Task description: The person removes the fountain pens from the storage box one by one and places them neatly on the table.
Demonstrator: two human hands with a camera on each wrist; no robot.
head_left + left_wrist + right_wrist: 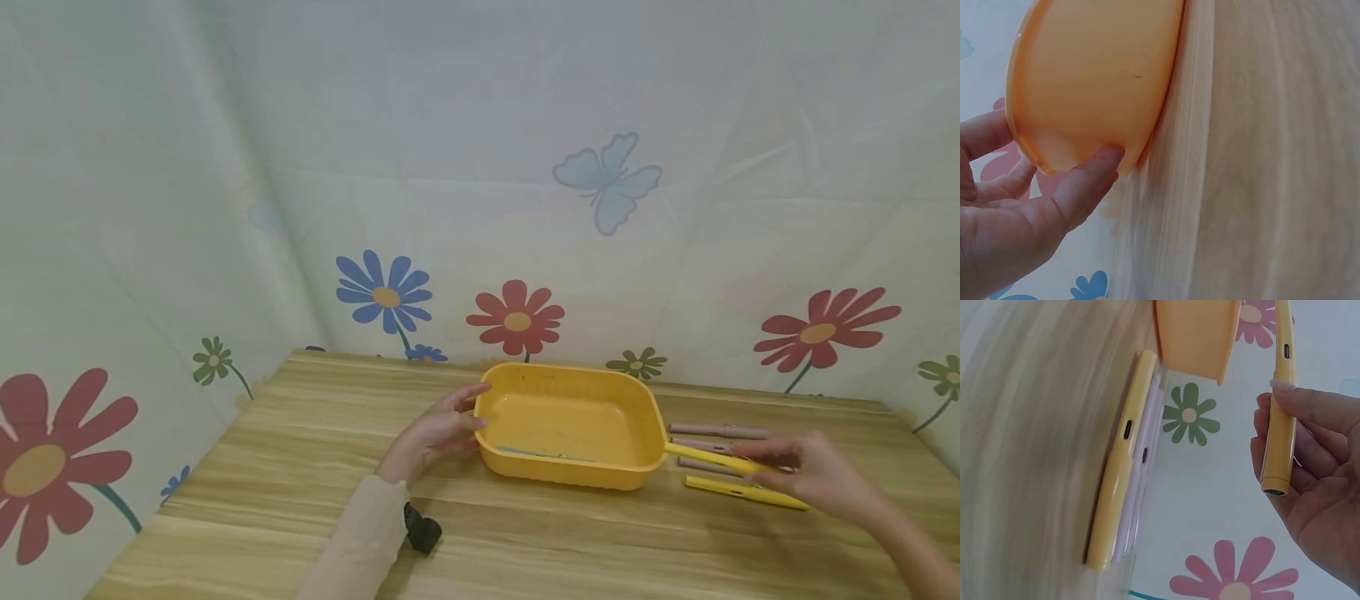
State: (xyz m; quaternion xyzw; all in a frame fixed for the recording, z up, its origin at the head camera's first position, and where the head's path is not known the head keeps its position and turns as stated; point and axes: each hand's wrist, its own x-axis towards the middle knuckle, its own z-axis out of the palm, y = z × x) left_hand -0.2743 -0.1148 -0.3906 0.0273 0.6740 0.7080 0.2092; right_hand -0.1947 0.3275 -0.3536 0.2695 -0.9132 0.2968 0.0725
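A yellow plastic tray (pixel 648 417) sits on the wooden table, with a thin blue pen (pixel 540 454) lying inside it. My left hand (pixel 438 429) rests against the tray's (pixel 1091 75) left wall, thumb (pixel 1088 178) pressed on it, fingers fairly straight. To the right of the tray my right hand (pixel 813 471) pinches a yellow pen (pixel 708 457) a little above the table; the same yellow pen (pixel 1282 419) shows between my fingers in the right wrist view. Another yellow pen (pixel 742 492) and pinkish pens (pixel 716 431) lie on the table; these appear as a yellow pen (pixel 1119 469) beside pinkish pens (pixel 1144 481).
A small black object (pixel 422 529) lies by my left sleeve. The wooden table (pixel 262 483) is enclosed by a flower-and-butterfly patterned cloth (pixel 517 317) at the back and both sides. Bare tabletop stretches to the front and left.
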